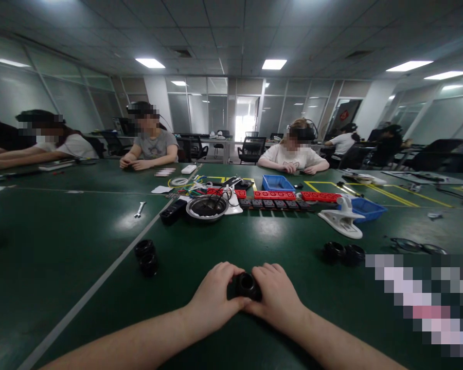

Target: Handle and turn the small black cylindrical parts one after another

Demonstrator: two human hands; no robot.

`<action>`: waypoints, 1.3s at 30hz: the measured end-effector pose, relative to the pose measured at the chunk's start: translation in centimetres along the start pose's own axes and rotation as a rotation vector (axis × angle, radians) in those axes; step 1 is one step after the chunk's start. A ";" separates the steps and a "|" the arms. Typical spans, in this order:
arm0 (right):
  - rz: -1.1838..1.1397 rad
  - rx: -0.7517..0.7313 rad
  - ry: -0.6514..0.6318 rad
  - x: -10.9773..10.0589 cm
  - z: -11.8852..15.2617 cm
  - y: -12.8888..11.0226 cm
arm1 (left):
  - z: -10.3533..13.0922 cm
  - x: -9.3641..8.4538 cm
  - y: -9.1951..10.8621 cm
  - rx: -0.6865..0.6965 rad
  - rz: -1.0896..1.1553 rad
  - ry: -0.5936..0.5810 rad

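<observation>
Near the front of the green table, a black ring-shaped part (247, 285) with a round opening on top is held between both hands. My left hand (216, 294) is curled round its left side, thumb in front. My right hand (278, 295) wraps its right side, and the thumbs come close together at its front. To the left are two similar black parts (145, 256), one behind the other and touching. Two more black parts (344, 252) sit side by side to the right.
Farther back lie a wrench (140, 210), a black phone-like device (173, 211), a metal bowl (207, 218), red power strips (273, 195), blue bins (278, 182) and a white clamp-like piece (343, 221). Glasses (419, 245) rest at right. Several people sit around.
</observation>
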State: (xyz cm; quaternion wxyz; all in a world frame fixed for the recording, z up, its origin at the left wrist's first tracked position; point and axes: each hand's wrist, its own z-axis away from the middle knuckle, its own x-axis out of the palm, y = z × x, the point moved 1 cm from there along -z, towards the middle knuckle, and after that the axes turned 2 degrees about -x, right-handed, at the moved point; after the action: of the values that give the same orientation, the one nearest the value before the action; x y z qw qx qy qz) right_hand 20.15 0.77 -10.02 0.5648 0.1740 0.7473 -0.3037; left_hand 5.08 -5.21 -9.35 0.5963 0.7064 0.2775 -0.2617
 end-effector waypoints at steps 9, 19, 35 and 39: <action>-0.535 -0.161 -0.207 -0.7 -0.5 2.6 | -0.5 -1.5 0.4 0.129 -0.017 -0.101; -0.384 -0.005 -0.186 -0.3 -0.8 1.7 | -0.5 -1.0 0.3 0.141 -0.025 -0.169; -0.432 -0.169 -0.305 -1.4 -0.6 2.3 | -0.6 -2.1 0.6 0.236 -0.015 -0.260; -0.288 -0.048 -0.201 -0.6 -0.3 1.7 | -0.2 -1.3 0.6 0.147 -0.027 -0.173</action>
State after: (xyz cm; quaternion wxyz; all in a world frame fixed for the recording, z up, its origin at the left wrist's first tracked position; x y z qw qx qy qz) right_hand 21.09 2.31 -9.83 0.5914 0.0203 0.7113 -0.3794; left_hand 4.59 -5.21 -7.95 0.5608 0.7193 0.2146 -0.3494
